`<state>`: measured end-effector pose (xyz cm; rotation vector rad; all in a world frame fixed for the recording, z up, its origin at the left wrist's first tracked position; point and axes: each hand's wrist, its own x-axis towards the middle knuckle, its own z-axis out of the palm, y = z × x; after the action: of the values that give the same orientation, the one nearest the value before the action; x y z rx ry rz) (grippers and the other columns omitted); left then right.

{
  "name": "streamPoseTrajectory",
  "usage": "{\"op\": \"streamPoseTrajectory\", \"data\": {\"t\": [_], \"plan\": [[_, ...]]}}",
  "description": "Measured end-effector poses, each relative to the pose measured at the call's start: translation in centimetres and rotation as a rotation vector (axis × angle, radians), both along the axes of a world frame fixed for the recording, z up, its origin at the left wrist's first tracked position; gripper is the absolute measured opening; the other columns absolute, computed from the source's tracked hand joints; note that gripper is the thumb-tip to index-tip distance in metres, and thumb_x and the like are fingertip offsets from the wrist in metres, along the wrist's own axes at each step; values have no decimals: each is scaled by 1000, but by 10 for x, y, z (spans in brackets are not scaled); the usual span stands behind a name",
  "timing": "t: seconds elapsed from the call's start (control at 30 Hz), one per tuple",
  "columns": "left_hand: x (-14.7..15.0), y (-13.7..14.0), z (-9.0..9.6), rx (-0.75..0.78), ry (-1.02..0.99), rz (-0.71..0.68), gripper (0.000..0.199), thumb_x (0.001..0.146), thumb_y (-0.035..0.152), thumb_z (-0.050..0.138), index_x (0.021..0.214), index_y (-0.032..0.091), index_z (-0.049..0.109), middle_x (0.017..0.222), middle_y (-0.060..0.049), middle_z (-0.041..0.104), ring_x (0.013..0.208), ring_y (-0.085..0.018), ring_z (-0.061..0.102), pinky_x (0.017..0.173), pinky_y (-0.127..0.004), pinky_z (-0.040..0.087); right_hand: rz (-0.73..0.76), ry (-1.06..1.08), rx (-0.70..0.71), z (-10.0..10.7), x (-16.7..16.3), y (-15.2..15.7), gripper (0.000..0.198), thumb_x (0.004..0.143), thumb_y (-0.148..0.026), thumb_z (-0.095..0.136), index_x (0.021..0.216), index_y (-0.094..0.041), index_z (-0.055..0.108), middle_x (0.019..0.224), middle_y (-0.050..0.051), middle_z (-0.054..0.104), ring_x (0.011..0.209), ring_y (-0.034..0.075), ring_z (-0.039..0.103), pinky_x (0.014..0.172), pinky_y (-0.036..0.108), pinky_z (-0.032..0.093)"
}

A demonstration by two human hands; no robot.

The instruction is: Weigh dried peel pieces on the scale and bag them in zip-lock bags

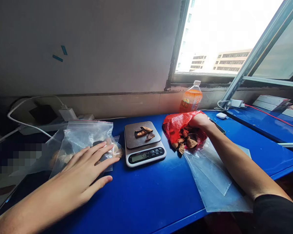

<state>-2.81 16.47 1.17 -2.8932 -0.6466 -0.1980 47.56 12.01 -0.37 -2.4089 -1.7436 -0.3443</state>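
My left hand [88, 169] rests with fingers spread over clear zip bags [88, 130] that hold pale and dark pieces. To its right stands a kitchen scale [146, 156], its display reading what looks like 56. Several dried brown slices [145, 132] lie on the scale's plate. Beyond the scale, my right hand [199, 122] reaches into a red plastic bag [177, 125]; its fingers are hidden by the bag. More dried brown chunks [191, 142] show at the bag's mouth, a few spilling onto the blue table [146, 195].
Flat clear plastic bags [219, 191] lie under my right forearm. Behind the red bag stands a bottle of orange drink [191, 97]. A white earphone case [221, 115] sits farther right. A white charger and cable [67, 113] are at the back left, and a metal frame [244, 71] rises at right.
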Motion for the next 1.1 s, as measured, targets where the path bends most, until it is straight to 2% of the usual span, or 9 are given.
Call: {"op": "streamPoseTrajectory", "data": {"t": [0.13,0.3,0.43,0.53,0.63,0.7,0.8,0.97,1.1], "plan": [[0,-1,-1,12,-2,-2,50,94,51,53,143,49,45,157,6,40,143,-34,38,111,-51,42,79,-2,-37,14,-8,-1,14,75,-17,58,81,-14,71,94,14,73,82,21,64,69,26,44],[4,-5,-8,79,-74,6,46,96,49,45,141,46,48,155,3,43,140,-35,42,108,-55,43,216,63,-29,30,-32,-11,24,84,-22,45,65,-16,59,70,7,65,65,16,56,61,26,39],[5,-6,-6,115,-76,-15,48,95,53,46,142,45,48,156,1,41,138,-37,44,104,-55,46,365,146,-45,34,-54,-28,14,78,-14,45,77,-17,59,78,4,65,67,14,55,61,24,41],[3,-4,-3,101,-5,-42,52,94,52,50,145,46,43,156,2,40,139,-37,43,105,-55,47,455,207,-62,33,-59,-36,18,73,-9,47,84,-18,57,85,4,67,69,14,56,61,24,43],[0,-4,-4,120,-30,-34,54,94,52,49,147,47,38,158,4,37,139,-36,43,105,-55,46,441,252,-58,33,-54,-38,9,71,-11,49,72,-20,50,74,2,61,63,13,50,57,25,39],[0,-5,-7,157,-53,-25,55,95,52,45,149,47,35,159,3,35,139,-37,43,103,-55,48,401,268,-58,35,-49,-39,9,71,-14,50,66,-20,45,66,0,54,59,11,46,55,25,37],[-1,-6,-10,197,-55,-28,53,97,51,41,149,46,35,159,2,36,138,-37,45,99,-57,50,391,298,-47,43,-45,-44,11,75,-20,51,65,-20,47,65,0,53,59,11,45,55,25,37],[1,-5,-8,128,-99,-21,49,95,51,45,144,47,45,155,4,42,137,-35,45,107,-54,44,454,404,71,60,-51,-61,20,85,-34,55,83,-16,64,90,6,68,77,15,58,69,27,45],[0,-2,-3,47,-23,-16,49,94,48,51,143,48,44,156,6,40,141,-33,40,112,-51,42,363,450,159,64,-56,-69,36,88,-48,56,88,-14,68,76,4,68,66,14,56,61,26,43]]}}
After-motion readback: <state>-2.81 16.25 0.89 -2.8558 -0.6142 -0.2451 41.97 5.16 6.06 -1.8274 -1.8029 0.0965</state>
